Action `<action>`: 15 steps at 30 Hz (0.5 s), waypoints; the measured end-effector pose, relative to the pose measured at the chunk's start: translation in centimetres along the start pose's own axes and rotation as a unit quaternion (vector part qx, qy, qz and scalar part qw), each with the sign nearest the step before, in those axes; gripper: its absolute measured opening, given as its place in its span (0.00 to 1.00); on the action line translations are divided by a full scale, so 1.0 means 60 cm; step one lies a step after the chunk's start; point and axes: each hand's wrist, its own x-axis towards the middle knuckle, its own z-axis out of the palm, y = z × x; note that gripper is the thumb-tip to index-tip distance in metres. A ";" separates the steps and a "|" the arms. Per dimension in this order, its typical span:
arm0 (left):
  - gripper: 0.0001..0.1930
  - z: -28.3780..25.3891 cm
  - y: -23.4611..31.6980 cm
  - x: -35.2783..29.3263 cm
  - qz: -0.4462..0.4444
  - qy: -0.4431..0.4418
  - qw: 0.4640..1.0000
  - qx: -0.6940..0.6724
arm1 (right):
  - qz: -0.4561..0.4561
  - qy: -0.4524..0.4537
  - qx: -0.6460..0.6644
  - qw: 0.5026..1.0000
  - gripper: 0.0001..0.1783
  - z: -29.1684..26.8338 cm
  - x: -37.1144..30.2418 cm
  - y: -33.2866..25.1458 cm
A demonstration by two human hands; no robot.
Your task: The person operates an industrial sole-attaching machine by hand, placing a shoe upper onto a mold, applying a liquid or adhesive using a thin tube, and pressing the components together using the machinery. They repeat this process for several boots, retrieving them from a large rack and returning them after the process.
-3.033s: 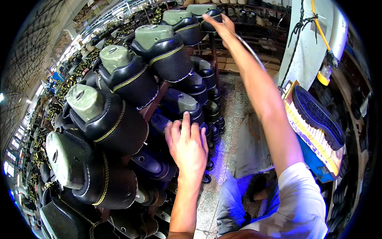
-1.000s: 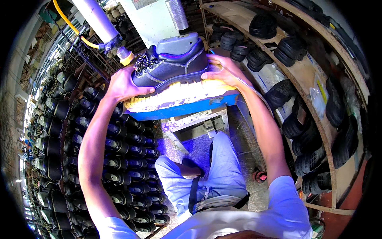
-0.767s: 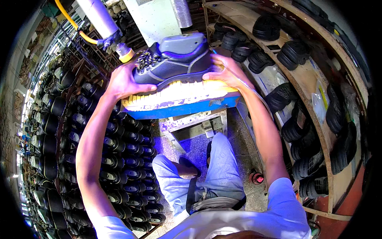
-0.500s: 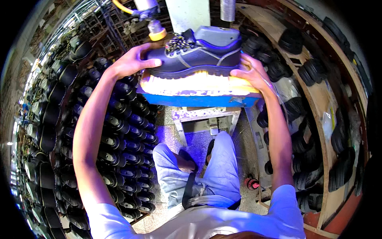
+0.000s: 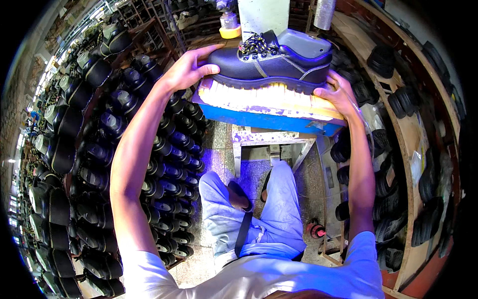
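Observation:
A black leather shoe (image 5: 271, 65) with yellow-flecked laces and pale stitching lies sideways to me, its toe to the left. A grey last (image 5: 303, 44) fills its opening. My left hand (image 5: 191, 70) grips the toe, thumb on the near side and fingers behind. At the heel, my right hand (image 5: 341, 94) is wrapped round the back, thumb near the sole edge. The black sole is just over a brightly lit pale pad (image 5: 254, 98) on a blue machine bed (image 5: 264, 117); I cannot tell whether it touches.
Racks of black shoes (image 5: 169, 144) stand along my left. Wooden shelves (image 5: 406, 169) with stacked black soles (image 5: 382, 61) line the right. Above the toe hangs a fitting with a yellow ring (image 5: 230, 33). A metal cylinder (image 5: 324, 14) hangs at upper right, beside a pale column (image 5: 264, 17).
The whole view has shifted, so shoe, machine and hands appear farther right. Both hands keep their hold at toe and heel.

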 end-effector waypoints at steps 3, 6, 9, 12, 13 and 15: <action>0.35 -0.004 0.026 -0.009 -0.001 -0.011 0.989 0.147 | -0.007 0.016 0.000 1.000 0.56 0.000 0.006 0.010; 0.35 0.024 0.017 0.005 0.005 -0.028 0.970 0.241 | 0.025 0.027 -0.032 0.999 0.57 -0.019 -0.026 0.003; 0.40 -0.014 0.039 -0.035 -0.046 -0.021 0.988 0.148 | 0.024 -0.013 -0.032 0.999 0.57 0.021 -0.006 -0.039; 0.39 0.030 0.013 -0.036 -0.011 0.052 0.993 0.105 | -0.024 -0.039 -0.034 0.998 0.56 -0.001 -0.007 -0.012; 0.38 0.039 0.002 -0.029 -0.004 0.080 0.996 0.037 | -0.021 -0.033 -0.046 0.998 0.57 -0.011 -0.008 -0.002; 0.36 0.047 -0.010 -0.013 -0.033 0.092 0.995 -0.029 | 0.008 0.010 -0.028 1.000 0.58 -0.017 0.000 0.022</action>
